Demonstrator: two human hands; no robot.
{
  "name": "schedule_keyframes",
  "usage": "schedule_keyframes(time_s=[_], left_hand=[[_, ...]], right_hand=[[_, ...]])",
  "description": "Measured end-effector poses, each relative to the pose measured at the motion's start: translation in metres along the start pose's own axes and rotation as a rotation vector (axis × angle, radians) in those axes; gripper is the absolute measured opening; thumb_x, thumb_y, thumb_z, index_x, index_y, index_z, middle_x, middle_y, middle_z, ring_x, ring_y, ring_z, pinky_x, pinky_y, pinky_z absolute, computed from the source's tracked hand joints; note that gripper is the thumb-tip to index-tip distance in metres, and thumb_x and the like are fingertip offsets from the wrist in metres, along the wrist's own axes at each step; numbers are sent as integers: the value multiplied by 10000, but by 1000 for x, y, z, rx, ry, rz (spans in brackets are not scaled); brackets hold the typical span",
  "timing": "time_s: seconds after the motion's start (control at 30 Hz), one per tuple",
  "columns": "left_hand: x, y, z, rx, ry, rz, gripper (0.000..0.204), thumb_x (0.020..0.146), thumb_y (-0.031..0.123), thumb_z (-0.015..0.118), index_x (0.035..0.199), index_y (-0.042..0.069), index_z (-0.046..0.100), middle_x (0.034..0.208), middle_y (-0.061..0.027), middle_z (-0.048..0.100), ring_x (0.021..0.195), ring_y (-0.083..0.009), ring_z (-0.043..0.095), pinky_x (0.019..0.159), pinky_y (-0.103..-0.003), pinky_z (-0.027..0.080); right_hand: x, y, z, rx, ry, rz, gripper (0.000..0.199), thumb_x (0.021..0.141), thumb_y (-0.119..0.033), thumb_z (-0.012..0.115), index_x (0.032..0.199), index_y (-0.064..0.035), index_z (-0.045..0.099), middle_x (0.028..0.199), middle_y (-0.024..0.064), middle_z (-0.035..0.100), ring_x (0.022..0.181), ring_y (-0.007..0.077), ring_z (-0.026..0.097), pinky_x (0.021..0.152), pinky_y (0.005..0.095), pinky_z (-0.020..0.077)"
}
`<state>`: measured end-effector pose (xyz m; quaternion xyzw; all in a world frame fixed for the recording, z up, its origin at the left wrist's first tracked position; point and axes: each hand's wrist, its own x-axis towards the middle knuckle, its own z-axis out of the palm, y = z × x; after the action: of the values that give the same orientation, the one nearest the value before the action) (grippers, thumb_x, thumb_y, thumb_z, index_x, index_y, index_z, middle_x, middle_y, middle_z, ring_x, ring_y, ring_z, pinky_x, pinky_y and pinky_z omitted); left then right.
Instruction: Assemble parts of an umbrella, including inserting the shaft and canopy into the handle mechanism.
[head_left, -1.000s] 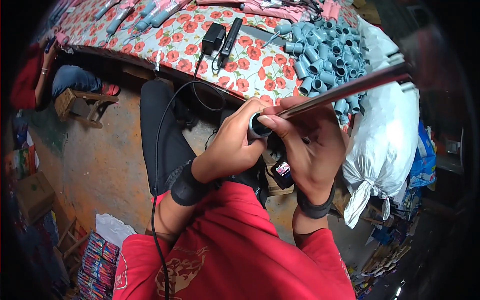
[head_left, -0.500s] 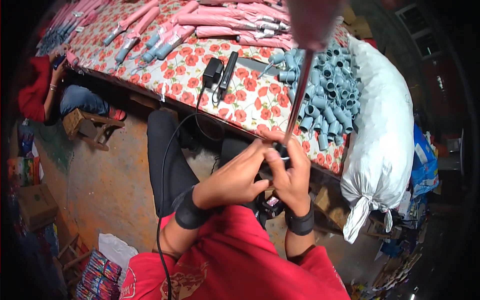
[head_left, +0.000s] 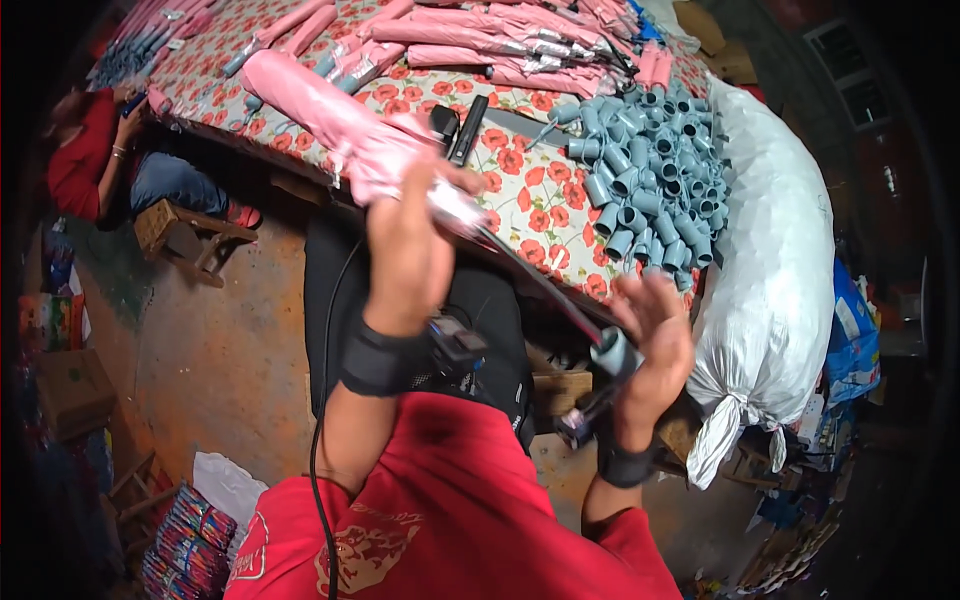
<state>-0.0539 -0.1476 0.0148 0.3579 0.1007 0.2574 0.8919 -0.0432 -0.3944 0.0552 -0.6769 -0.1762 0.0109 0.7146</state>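
Observation:
A folded pink umbrella [head_left: 310, 105] slants across in front of me, its wrapped canopy up at the left over the table edge. My left hand [head_left: 410, 235] is wrapped round the canopy's lower end, beside some shiny silvery material. From there the thin dark shaft [head_left: 545, 290] runs down to the right and ends at a grey-blue cup-shaped handle [head_left: 613, 352]. Next to that handle is my right hand [head_left: 655, 345], blurred, its fingers stretched up and apart; whether the palm presses on the handle I cannot tell.
On the flowered tablecloth [head_left: 530, 215] lie a heap of grey-blue handles [head_left: 650, 175], several pink umbrellas [head_left: 470, 40] and a black adapter [head_left: 443, 124]. A long white sack [head_left: 770, 270] stands at the right. Another person [head_left: 85, 160] in red sits at far left. A black cable [head_left: 318, 430] crosses my left side.
The umbrella has swung from pointing up to slanting left. My hands, together at the shaft's lower end before, have parted; the left now grips the canopy. The grey-blue handle now shows at the shaft's end.

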Motion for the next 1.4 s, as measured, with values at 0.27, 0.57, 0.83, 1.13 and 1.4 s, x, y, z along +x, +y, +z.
schedule_keyframes(time_s=[0.27,0.57,0.83,1.13,1.4], left_hand=[[-63,-28,42,326,-80,70,234,1076,163,524,1161,-35,614,1064,-110,671,928,-163,619,844,-277,508],[-43,-15,-23,452,16,28,243,1067,134,535,1236,-36,573,1093,-109,653,999,-151,604,905,-281,490],[-46,4,-69,555,0,35,293,1075,128,511,1330,-17,523,1146,-107,642,1017,-152,607,926,-269,492],[-39,16,-79,506,78,22,243,1063,59,494,1281,-21,564,1126,-119,664,995,-157,622,917,-267,503],[-38,8,-77,537,-28,-77,212,1050,31,482,1206,-24,615,1044,-107,690,945,-148,632,882,-261,513]], right_hand=[[23,18,76,-7,-115,-31,465,1058,-227,543,1428,51,493,1338,217,632,1197,286,632,1019,369,504],[42,17,85,-197,-595,423,434,979,-141,670,1359,31,549,1088,152,683,836,157,662,762,277,549],[109,60,147,-176,-659,539,384,985,-214,678,1283,16,601,915,63,654,661,111,546,603,224,442],[183,96,219,-161,-481,-201,568,980,-220,700,1473,-6,514,1389,199,603,1250,264,595,1018,346,509],[132,101,123,-152,-478,92,488,964,-46,672,1437,4,564,1374,143,634,1213,214,623,1024,317,508]])
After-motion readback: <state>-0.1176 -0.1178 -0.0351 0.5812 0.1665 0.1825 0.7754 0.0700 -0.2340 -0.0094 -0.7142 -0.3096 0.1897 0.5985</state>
